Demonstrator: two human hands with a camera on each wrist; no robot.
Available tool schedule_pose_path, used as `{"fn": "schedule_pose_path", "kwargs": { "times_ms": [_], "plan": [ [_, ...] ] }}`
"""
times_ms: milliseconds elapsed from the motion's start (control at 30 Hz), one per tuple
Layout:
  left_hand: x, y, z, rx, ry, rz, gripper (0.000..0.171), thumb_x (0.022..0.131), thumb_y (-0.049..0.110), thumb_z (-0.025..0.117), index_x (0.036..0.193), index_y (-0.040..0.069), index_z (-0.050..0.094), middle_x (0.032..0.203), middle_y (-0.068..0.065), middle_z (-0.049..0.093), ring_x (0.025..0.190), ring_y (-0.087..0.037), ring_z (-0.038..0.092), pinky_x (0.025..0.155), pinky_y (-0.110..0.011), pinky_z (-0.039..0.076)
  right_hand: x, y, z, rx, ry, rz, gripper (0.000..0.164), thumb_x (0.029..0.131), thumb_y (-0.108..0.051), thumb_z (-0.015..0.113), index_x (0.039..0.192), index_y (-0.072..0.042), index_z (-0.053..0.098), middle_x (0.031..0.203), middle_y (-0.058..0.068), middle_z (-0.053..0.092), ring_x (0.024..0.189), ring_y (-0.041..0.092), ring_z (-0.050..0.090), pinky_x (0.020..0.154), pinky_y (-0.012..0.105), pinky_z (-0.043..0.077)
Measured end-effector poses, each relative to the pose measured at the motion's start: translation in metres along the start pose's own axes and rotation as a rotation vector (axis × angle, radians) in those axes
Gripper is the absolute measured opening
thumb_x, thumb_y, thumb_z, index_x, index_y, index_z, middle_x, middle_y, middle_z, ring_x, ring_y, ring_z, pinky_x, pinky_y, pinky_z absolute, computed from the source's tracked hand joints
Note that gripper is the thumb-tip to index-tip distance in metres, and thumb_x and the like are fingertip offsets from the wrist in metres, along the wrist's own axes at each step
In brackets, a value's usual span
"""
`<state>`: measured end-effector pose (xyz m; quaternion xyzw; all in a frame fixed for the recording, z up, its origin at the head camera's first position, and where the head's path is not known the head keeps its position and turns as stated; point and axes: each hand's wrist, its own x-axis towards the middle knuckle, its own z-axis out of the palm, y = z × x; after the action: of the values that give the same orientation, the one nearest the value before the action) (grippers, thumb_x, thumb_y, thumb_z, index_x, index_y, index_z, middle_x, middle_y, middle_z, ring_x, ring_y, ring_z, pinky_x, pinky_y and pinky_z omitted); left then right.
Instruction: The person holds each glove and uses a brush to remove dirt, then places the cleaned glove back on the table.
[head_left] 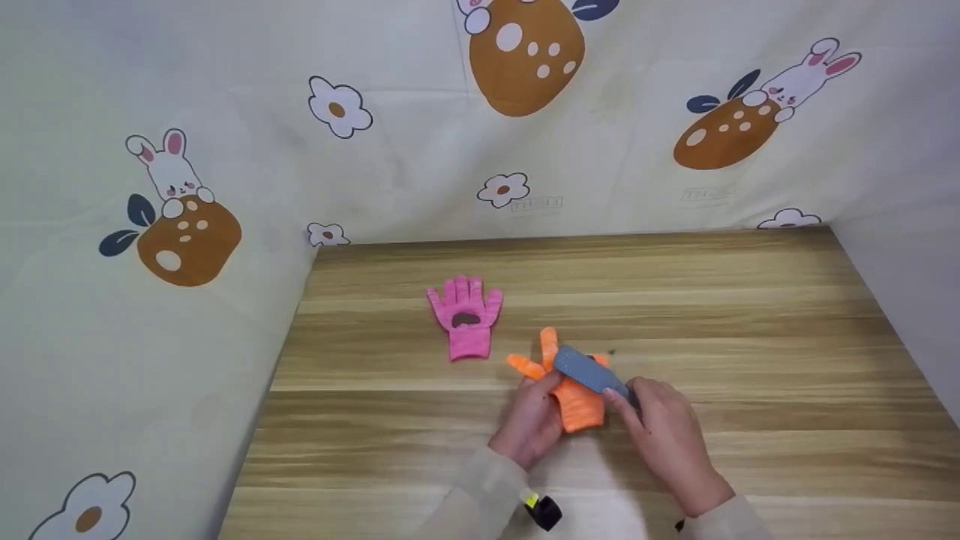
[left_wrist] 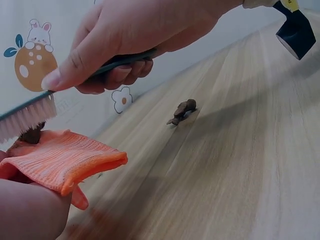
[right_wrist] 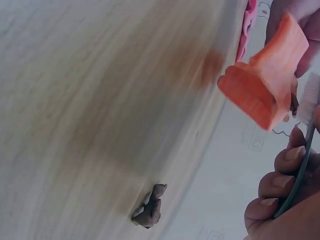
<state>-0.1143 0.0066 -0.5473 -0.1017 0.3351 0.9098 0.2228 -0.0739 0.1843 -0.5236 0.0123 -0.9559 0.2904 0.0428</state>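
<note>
My left hand (head_left: 529, 427) holds an orange knit glove (head_left: 581, 409) off the table, thumb over its edge and fingers under it. My right hand (head_left: 667, 431) grips the handle of a scrub brush (head_left: 589, 369) with a grey-blue back. In the left wrist view, the brush's pale bristles (left_wrist: 30, 120) face down at a dark brown clump (left_wrist: 32, 134) on the glove. The glove's open cuff (right_wrist: 250, 97) shows in the right wrist view. Behind and to the left, a pink glove (head_left: 470, 343) lies flat with a brown patch (head_left: 466, 319) on its palm.
A brown lump (left_wrist: 182, 111) lies on the wood-grain table (head_left: 360, 435); my right hand hides it in the head view. A small dark speck (head_left: 612, 352) sits beyond the brush. Printed cloth (head_left: 412, 165) walls the back and sides. A black wrist camera (head_left: 544, 512) hangs at my left sleeve.
</note>
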Motion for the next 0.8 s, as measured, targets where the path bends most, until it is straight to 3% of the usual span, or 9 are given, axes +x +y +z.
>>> {"fn": "schedule_pose_path", "kwargs": {
  "times_ms": [233,467,667,800],
  "plan": [
    [-0.001,0.001,-0.002,0.027,0.055,-0.007,0.043,0.106,0.018,0.050,0.146,0.002,0.045,0.140,-0.011,0.062,0.129,-0.021,0.059,0.113,-0.038,0.046,0.003,0.008,-0.004,-0.018,-0.027,0.045,0.047,0.101,-0.056,0.051,0.088,-0.011,0.061,0.075,0.002,0.053,0.072,0.018,0.046,0.067,0.033,0.037],
    [0.000,0.001,-0.001,0.038,0.045,0.018,0.035,0.106,0.015,0.050,0.137,0.001,0.047,0.118,-0.003,0.068,0.113,-0.015,0.064,0.100,-0.034,0.053,0.003,0.017,-0.005,-0.031,-0.005,0.041,0.043,0.101,-0.051,0.054,0.088,-0.011,0.061,0.073,0.001,0.053,0.071,0.018,0.047,0.066,0.033,0.037],
    [0.000,0.004,-0.001,0.051,0.048,0.012,0.045,0.106,0.015,0.049,0.146,-0.005,0.039,0.122,-0.006,0.069,0.116,-0.018,0.065,0.103,-0.038,0.052,0.005,0.021,-0.008,-0.009,-0.039,0.070,0.047,0.102,-0.055,0.050,0.089,-0.011,0.060,0.073,0.002,0.050,0.071,0.018,0.045,0.064,0.031,0.035],
    [0.000,0.004,-0.001,0.053,0.066,0.012,0.043,0.106,0.015,0.050,0.143,-0.005,0.042,0.122,-0.008,0.069,0.114,-0.019,0.065,0.103,-0.038,0.053,0.005,0.023,-0.009,-0.009,-0.045,0.077,0.047,0.102,-0.055,0.049,0.089,-0.011,0.060,0.073,0.002,0.050,0.071,0.018,0.045,0.063,0.031,0.034]
  ]
}}
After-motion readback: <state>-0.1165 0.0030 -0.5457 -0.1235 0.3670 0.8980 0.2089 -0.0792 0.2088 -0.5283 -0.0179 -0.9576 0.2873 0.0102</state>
